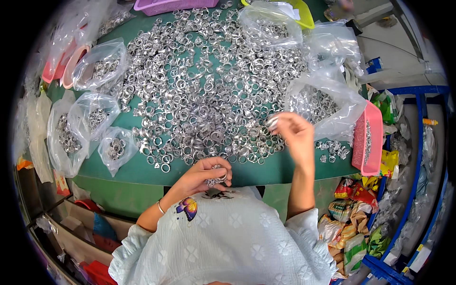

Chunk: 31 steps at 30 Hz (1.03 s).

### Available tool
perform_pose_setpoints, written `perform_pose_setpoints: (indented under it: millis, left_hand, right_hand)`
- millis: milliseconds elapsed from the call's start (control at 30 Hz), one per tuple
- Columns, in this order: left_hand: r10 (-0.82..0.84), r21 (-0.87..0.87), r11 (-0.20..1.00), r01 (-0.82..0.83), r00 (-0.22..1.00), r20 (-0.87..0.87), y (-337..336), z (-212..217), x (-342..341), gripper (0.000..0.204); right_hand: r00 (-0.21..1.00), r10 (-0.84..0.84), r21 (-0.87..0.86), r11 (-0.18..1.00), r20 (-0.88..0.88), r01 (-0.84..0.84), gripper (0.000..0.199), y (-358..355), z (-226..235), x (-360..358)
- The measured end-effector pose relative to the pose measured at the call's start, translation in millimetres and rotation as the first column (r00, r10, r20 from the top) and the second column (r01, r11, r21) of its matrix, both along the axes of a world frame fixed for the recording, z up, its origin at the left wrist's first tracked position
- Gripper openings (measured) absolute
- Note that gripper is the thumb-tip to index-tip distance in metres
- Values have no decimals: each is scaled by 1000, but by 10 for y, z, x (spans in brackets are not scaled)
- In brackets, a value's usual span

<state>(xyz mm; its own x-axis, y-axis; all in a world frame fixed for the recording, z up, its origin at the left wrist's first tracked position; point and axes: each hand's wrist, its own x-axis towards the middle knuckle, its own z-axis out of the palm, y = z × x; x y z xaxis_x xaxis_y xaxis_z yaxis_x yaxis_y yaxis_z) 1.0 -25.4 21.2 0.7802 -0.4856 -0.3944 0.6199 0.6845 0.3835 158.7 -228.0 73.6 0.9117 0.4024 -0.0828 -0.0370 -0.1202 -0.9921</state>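
Silver-coloured metal rings (204,114) lie heaped and scattered over the green table (237,176). At the table's near edge, my left hand (202,173) is closed around a small bunch of silver rings (216,178). My right hand (297,135) is raised over the right side of the heap, its fingers pinched on a silver ring (272,123), which is slightly blurred. Just beyond that hand lies an open clear plastic bag (327,123) with more rings inside.
Several clear bags of rings, one small bag (114,151) among them, line the left side. A pink basket (373,137) stands at the right edge, a purple basket (173,4) and a yellow-green one (304,14) at the back. Right of me is a blue metal rack (420,156).
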Motion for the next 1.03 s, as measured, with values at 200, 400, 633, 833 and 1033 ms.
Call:
perform_pose_setpoints:
  millis: [200,400,633,833,1033]
  left_hand:
    - [102,-23,994,-103,994,-33,-25,-35,8,15]
    - [132,-18,991,-134,989,-63,7,-58,15,15]
    - [47,41,998,-48,998,30,16,-44,57,19]
    - [58,38,998,-57,998,-19,45,38,50,20]
    - [59,-33,998,-62,994,-92,13,-48,53,28]
  right_hand:
    - [911,168,556,828,-377,78,14,-63,-50,158]
    - [889,71,584,777,-452,234,11,-160,-16,369]
    - [469,-272,-98,775,840,624,14,-334,616,1398]
    - [432,-78,-227,761,899,608,13,-106,622,1195]
    - [755,377,-352,913,536,-207,17,549,116,651]
